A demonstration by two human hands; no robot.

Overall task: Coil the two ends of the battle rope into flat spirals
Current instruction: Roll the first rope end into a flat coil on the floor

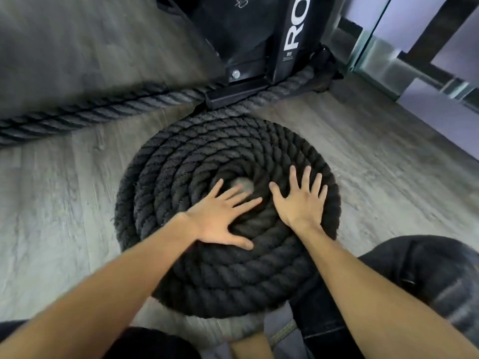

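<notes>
Flat spiral [197, 268] of thick, black, coarse-twisted battle rope, lying on the grey wood-grain floor [64, 203]. The left hand [220, 221] and right hand [300, 203], fingers spread, press palm-down on the inner turns beside the small open centre [245, 186]. Advised: press evenly with both palms, keeping turns touching in 1 layer. A straight run [90, 112] passes behind the black steel rack foot [241, 92].

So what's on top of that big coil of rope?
Both hands lie flat on the rope coil, fingers spread: the left hand by the centre hole, the right hand beside it. The turns under the palms are covered.
</notes>
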